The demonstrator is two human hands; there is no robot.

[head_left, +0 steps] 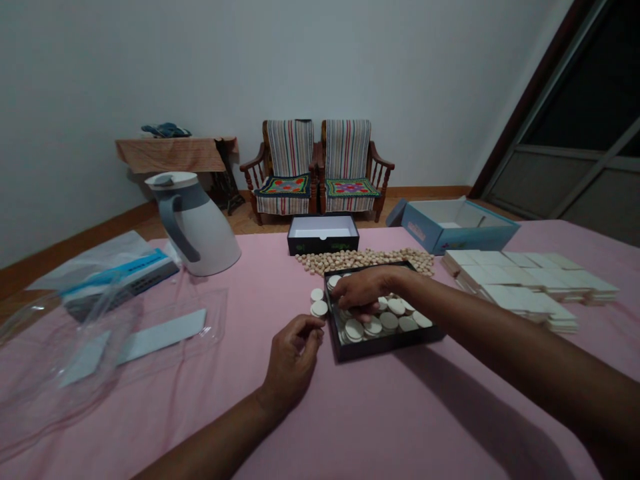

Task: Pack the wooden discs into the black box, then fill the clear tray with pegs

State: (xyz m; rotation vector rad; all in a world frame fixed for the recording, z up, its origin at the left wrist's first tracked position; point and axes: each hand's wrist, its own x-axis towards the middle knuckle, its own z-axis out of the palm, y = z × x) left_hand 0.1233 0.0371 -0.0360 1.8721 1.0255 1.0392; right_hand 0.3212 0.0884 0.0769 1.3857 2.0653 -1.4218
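1. My right hand is inside the black tray, fingers down among the white discs; from here I cannot tell whether it grips one.
2. My left hand, fingers curled, sits beside the tray's left edge; its hold is unclear.
3. Loose discs lie past that edge, on the table.

The person's right hand is inside a shallow black box, with its fingers bent down among pale round discs. The left hand, with fingers curled, is just beside this box, near some loose discs. Farther back lie many small wooden pieces, and stacked square tiles are at the right.
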